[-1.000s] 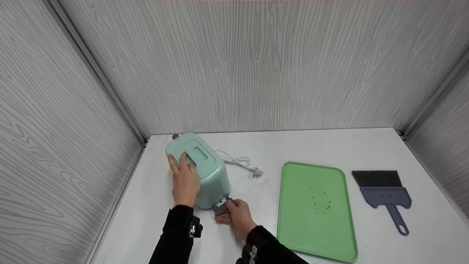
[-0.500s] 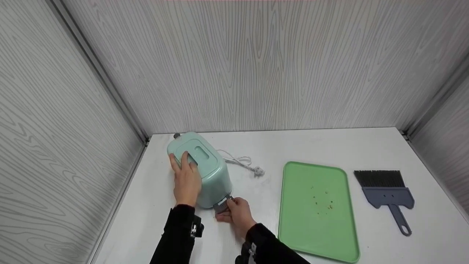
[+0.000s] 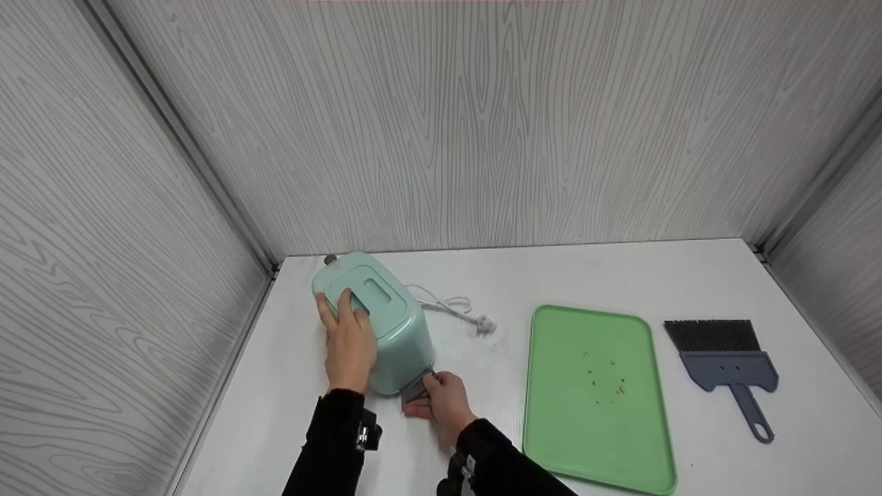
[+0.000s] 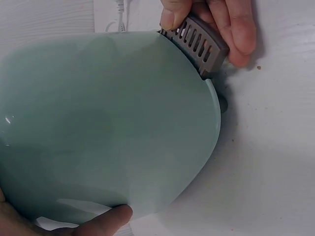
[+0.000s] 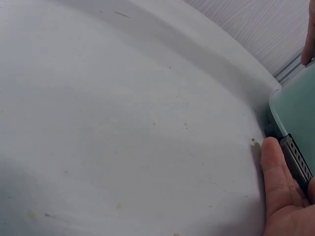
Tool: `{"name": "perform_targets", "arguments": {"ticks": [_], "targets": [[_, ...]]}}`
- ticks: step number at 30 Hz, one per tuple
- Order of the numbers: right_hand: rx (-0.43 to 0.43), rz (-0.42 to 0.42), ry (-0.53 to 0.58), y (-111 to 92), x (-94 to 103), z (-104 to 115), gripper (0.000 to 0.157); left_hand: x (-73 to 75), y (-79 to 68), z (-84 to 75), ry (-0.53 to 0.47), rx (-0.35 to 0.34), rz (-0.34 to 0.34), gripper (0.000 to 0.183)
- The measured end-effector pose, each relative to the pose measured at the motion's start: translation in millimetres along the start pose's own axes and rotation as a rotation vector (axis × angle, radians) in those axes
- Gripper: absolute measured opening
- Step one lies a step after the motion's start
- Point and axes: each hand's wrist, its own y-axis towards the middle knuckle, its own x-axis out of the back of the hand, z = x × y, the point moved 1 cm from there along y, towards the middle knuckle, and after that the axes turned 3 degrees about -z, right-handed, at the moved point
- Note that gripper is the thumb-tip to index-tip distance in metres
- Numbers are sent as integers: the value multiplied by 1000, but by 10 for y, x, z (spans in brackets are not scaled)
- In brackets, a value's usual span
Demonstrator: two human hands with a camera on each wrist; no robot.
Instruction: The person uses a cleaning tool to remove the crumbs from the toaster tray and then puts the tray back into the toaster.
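A mint-green toaster (image 3: 406, 344) stands on the white table, its top showing two long recesses. My left hand (image 3: 351, 348) rests on the toaster's top, fingers spread and mostly straight near one recess. In the left wrist view a finger of that hand lies along the toaster's lower edge. At the near end, my right hand (image 3: 446, 403) pinches a grey slotted crumb tray (image 4: 197, 44) between thumb and fingers. The crumb tray sits in a notch at the toaster's end, its outer edge sticking out. Its inner part is hidden inside the body.
A white cord with a plug (image 3: 484, 324) lies behind the toaster. To the right is a green tray (image 3: 586, 441) with brown crumbs (image 3: 620, 390). Beyond it lies a dark blue brush (image 3: 730, 368) with black bristles. Wood-grain panels (image 3: 482, 138) enclose the table.
The crumb tray has moved inward, and the light gap seen earlier between it and the toaster has closed. My left hand stays in place on the toaster.
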Motion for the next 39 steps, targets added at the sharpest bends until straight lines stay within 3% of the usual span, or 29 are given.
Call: {"name": "perform_targets", "arguments": {"ticks": [9,27,39], "targets": [[20,-1,13,0,-33,4,25,15,-1,-11,9,19,11,55],[25,-20,-7,-11,-59,22,28,11,-28,-7,11,-12,-19,55],[28,-54,-10,-11,-82,24,27,10,-4,-13,1,6,6,56]]}}
